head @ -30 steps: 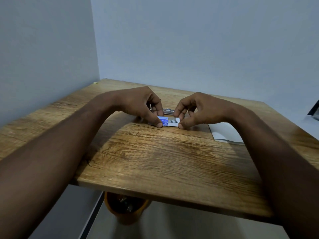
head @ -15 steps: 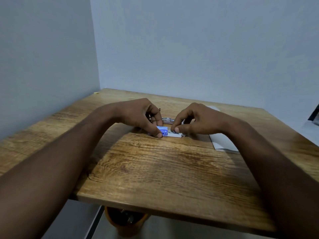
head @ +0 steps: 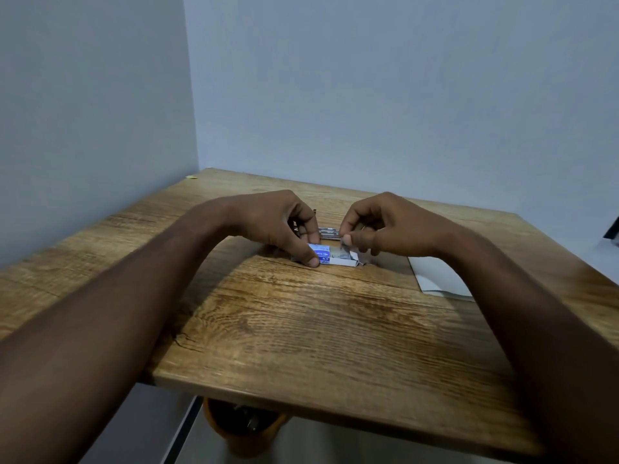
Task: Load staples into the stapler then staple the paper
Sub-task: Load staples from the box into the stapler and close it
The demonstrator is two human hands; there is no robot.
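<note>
A small blue and white staple box (head: 330, 258) lies on the wooden table (head: 301, 329), its right end open. My left hand (head: 281, 226) pins the box's left end between thumb and fingers. My right hand (head: 382, 226) pinches a grey strip of staples (head: 343, 249) at the box's open end. Just behind the box, between my hands, lies the metal stapler (head: 327, 232), mostly hidden. White paper (head: 435, 276) rests on the table under my right wrist.
The table stands in a corner, with walls close on the left and behind. An orange bin (head: 241, 426) sits on the floor below the table's front edge. A dark object (head: 613, 229) shows at the far right edge.
My right thumb and forefinger have lifted from the box's open end with a strip of staples pinched between them. My left hand keeps holding the box in place.
</note>
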